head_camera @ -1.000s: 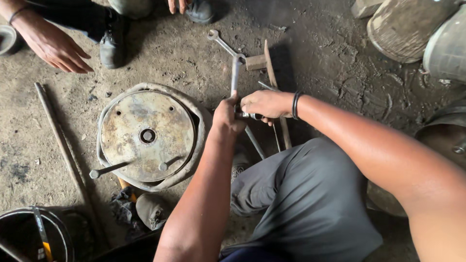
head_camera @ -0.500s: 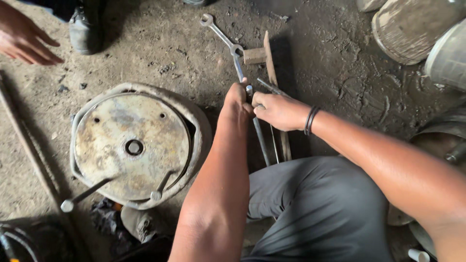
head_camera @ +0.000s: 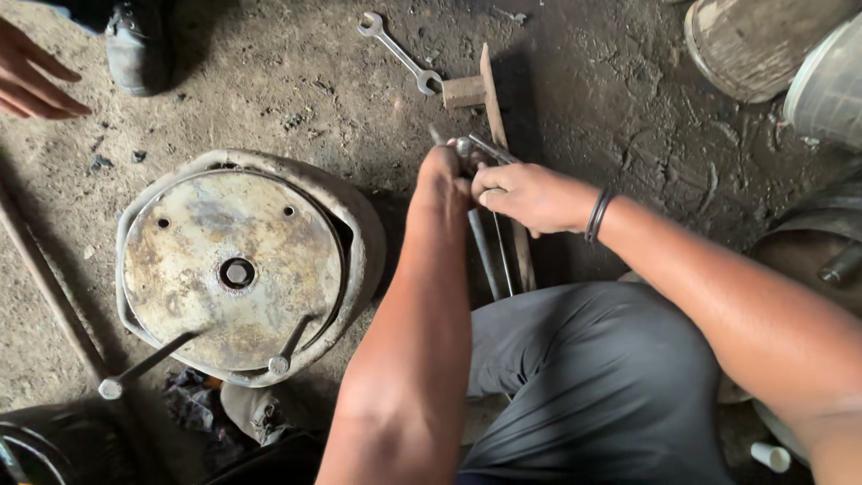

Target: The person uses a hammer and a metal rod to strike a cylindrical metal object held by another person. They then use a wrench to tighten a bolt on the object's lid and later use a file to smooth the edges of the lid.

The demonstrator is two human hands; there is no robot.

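My left hand [head_camera: 443, 176] and my right hand [head_camera: 528, 195] meet over a bundle of metal rods [head_camera: 485, 251] that lie on the dirt floor in front of my knee. Both hands are closed around the rods' upper ends. A black band sits on my right wrist. To the left lies a rusty round metal drum [head_camera: 235, 269] on its side, with a centre hole and two long bolts [head_camera: 148, 364] leaning against its lower rim.
A silver combination wrench [head_camera: 398, 52] and a wooden piece [head_camera: 489, 99] lie beyond the rods. Another person's hand [head_camera: 31, 76] and black shoe [head_camera: 139, 49] are at top left. Old buckets [head_camera: 763, 45] stand at top right. A long bar [head_camera: 45, 278] lies at left.
The view has shifted, so the drum and the rods sit lower and more to the right. My hands have stayed together on the rods, gripping nearer their tops. The other person's hand moved left.
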